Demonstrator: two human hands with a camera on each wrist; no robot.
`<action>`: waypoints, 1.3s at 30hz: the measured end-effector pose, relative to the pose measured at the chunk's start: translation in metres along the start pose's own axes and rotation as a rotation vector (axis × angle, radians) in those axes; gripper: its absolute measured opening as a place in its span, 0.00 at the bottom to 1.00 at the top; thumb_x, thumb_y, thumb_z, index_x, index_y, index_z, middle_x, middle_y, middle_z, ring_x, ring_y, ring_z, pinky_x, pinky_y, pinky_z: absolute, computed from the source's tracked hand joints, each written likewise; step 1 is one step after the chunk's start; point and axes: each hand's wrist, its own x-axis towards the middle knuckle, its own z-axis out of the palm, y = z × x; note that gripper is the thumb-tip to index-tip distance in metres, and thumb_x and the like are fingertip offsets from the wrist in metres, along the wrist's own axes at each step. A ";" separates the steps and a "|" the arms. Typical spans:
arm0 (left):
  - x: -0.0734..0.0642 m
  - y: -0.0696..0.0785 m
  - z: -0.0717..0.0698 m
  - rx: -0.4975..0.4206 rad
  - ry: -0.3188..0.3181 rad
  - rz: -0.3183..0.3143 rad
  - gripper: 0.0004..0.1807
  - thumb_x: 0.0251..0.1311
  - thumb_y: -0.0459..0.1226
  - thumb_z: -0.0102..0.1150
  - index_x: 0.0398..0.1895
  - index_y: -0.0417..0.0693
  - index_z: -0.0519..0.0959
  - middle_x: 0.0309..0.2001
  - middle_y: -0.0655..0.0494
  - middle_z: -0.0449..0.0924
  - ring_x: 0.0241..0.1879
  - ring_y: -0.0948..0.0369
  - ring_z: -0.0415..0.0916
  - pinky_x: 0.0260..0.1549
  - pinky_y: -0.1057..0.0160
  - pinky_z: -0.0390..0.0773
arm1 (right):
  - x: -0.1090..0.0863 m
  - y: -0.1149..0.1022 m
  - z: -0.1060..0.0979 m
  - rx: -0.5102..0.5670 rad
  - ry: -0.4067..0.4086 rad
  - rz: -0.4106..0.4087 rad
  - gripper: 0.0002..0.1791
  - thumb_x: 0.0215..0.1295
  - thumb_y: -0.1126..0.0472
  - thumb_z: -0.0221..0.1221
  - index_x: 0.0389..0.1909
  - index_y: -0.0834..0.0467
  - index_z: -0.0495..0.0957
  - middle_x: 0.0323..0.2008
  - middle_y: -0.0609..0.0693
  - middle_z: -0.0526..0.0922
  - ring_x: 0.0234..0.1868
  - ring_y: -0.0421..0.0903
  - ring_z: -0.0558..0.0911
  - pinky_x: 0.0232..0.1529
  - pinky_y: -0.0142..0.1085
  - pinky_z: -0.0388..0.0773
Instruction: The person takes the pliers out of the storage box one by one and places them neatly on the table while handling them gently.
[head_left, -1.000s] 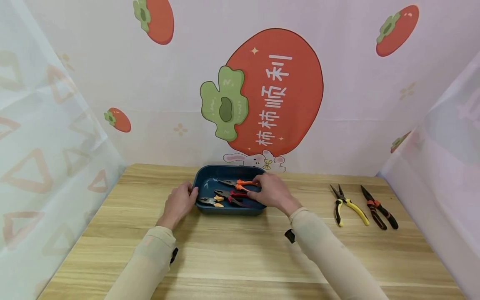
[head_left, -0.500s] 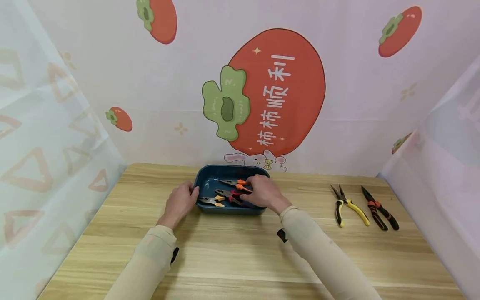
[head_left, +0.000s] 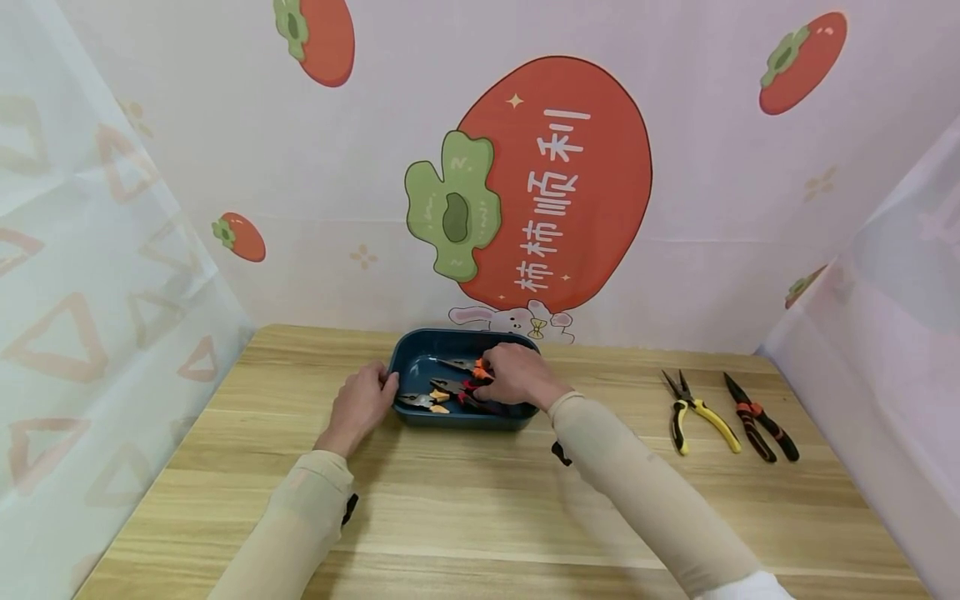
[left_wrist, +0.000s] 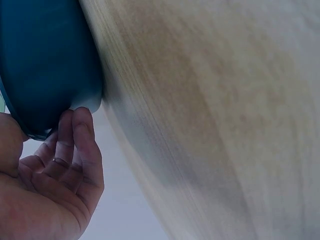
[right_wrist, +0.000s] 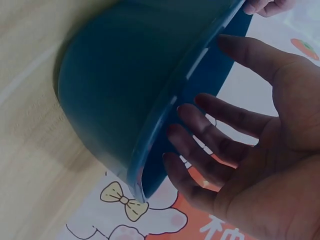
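Observation:
A dark blue plastic tray (head_left: 411,358) stands on the wooden table. My left hand (head_left: 362,407) grips its left end, thumb at the rim and fingers curled against the outer wall, as the left wrist view shows of the hand (left_wrist: 60,175). Inside lie orange-handled long-nose pliers (head_left: 477,370), red-and-black-handled pliers (head_left: 452,387) and pliers with pale yellow grips (head_left: 427,402). My right hand (head_left: 517,375) reaches over the tray's right side and hides parts of the orange and red handles. In the right wrist view that hand's fingers (right_wrist: 220,135) are spread and loosely bent, with nothing between them.
Right of the tray, long-nose pliers with yellow-and-black handles (head_left: 682,393) lie spread on the table (head_left: 450,517). Beside them lie black-and-orange pliers (head_left: 743,408). A printed sheet (head_left: 337,167) hangs close behind the table, with more sheeting on both sides.
My right hand has moved left and further over the tray, covering more of the orange handles. The left hand keeps its grip on the tray, and the pliers lie as before.

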 end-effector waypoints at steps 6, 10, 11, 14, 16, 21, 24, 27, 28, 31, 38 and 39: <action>0.000 -0.001 0.001 0.004 -0.003 -0.003 0.15 0.74 0.42 0.51 0.32 0.41 0.76 0.24 0.51 0.74 0.23 0.55 0.72 0.21 0.59 0.68 | 0.009 0.000 -0.004 -0.043 -0.052 -0.017 0.29 0.62 0.44 0.70 0.56 0.59 0.81 0.48 0.50 0.82 0.47 0.49 0.78 0.50 0.44 0.77; 0.001 -0.002 0.001 0.007 -0.006 -0.007 0.15 0.74 0.42 0.51 0.33 0.41 0.76 0.24 0.51 0.75 0.23 0.55 0.72 0.21 0.59 0.69 | 0.013 -0.001 -0.003 -0.068 -0.078 -0.026 0.26 0.62 0.44 0.70 0.53 0.58 0.82 0.41 0.48 0.81 0.41 0.47 0.77 0.43 0.42 0.75; 0.002 -0.002 0.001 0.008 -0.007 -0.009 0.15 0.75 0.42 0.51 0.33 0.41 0.76 0.24 0.51 0.75 0.23 0.55 0.72 0.21 0.59 0.69 | 0.014 -0.001 -0.003 -0.075 -0.082 -0.026 0.26 0.62 0.44 0.70 0.53 0.58 0.82 0.39 0.47 0.80 0.40 0.47 0.77 0.42 0.42 0.75; 0.002 -0.002 0.001 0.007 -0.009 -0.010 0.15 0.75 0.42 0.51 0.33 0.41 0.76 0.24 0.51 0.75 0.24 0.55 0.72 0.22 0.58 0.69 | 0.017 -0.002 -0.003 -0.096 -0.093 -0.034 0.25 0.63 0.44 0.69 0.52 0.57 0.82 0.38 0.46 0.80 0.39 0.47 0.76 0.41 0.41 0.74; 0.002 -0.002 0.001 0.008 -0.007 -0.007 0.15 0.75 0.42 0.51 0.33 0.41 0.76 0.24 0.51 0.75 0.23 0.55 0.72 0.22 0.58 0.69 | 0.019 -0.002 -0.003 -0.103 -0.102 -0.040 0.25 0.63 0.44 0.69 0.53 0.56 0.83 0.39 0.46 0.80 0.40 0.46 0.77 0.42 0.42 0.75; 0.002 -0.002 0.001 0.011 -0.002 -0.004 0.15 0.74 0.42 0.51 0.32 0.42 0.76 0.24 0.51 0.75 0.24 0.54 0.72 0.22 0.58 0.69 | 0.022 -0.004 -0.002 -0.120 -0.133 -0.055 0.26 0.62 0.43 0.69 0.53 0.56 0.83 0.42 0.46 0.81 0.41 0.45 0.77 0.44 0.42 0.76; 0.002 -0.002 0.001 0.014 -0.001 -0.007 0.15 0.74 0.42 0.51 0.32 0.42 0.76 0.24 0.51 0.74 0.24 0.54 0.72 0.22 0.58 0.69 | 0.024 -0.005 0.001 -0.142 -0.155 -0.058 0.24 0.61 0.41 0.69 0.48 0.55 0.83 0.39 0.46 0.79 0.40 0.45 0.76 0.41 0.40 0.74; 0.002 -0.002 0.001 0.010 -0.005 -0.008 0.15 0.74 0.42 0.51 0.32 0.42 0.76 0.24 0.51 0.74 0.24 0.54 0.72 0.22 0.57 0.69 | 0.026 -0.008 0.005 -0.170 -0.175 -0.055 0.22 0.60 0.39 0.69 0.41 0.53 0.82 0.35 0.46 0.76 0.36 0.46 0.73 0.34 0.38 0.68; 0.002 -0.002 0.001 0.009 -0.005 -0.008 0.14 0.74 0.42 0.51 0.32 0.42 0.76 0.24 0.51 0.75 0.24 0.54 0.72 0.22 0.58 0.69 | 0.026 -0.009 0.006 -0.178 -0.180 -0.058 0.21 0.60 0.39 0.70 0.40 0.53 0.82 0.34 0.47 0.76 0.36 0.46 0.73 0.33 0.38 0.66; 0.002 -0.002 0.001 0.006 -0.008 -0.010 0.14 0.74 0.42 0.51 0.32 0.42 0.76 0.24 0.51 0.75 0.24 0.54 0.72 0.22 0.58 0.69 | 0.027 -0.011 0.010 -0.213 -0.189 -0.062 0.21 0.59 0.38 0.70 0.38 0.52 0.81 0.34 0.46 0.75 0.34 0.46 0.73 0.31 0.38 0.66; 0.002 -0.001 0.000 0.008 -0.007 -0.011 0.14 0.74 0.42 0.51 0.32 0.42 0.76 0.24 0.51 0.75 0.24 0.54 0.72 0.23 0.57 0.70 | 0.029 -0.013 0.016 -0.294 -0.221 -0.047 0.24 0.61 0.38 0.68 0.45 0.52 0.81 0.39 0.47 0.78 0.39 0.45 0.75 0.39 0.41 0.74; 0.002 -0.001 0.000 0.009 -0.007 -0.012 0.14 0.74 0.42 0.51 0.32 0.42 0.76 0.24 0.51 0.75 0.25 0.54 0.72 0.23 0.57 0.69 | 0.029 -0.013 0.017 -0.300 -0.223 -0.048 0.24 0.61 0.38 0.68 0.45 0.52 0.81 0.40 0.47 0.78 0.39 0.45 0.75 0.40 0.41 0.75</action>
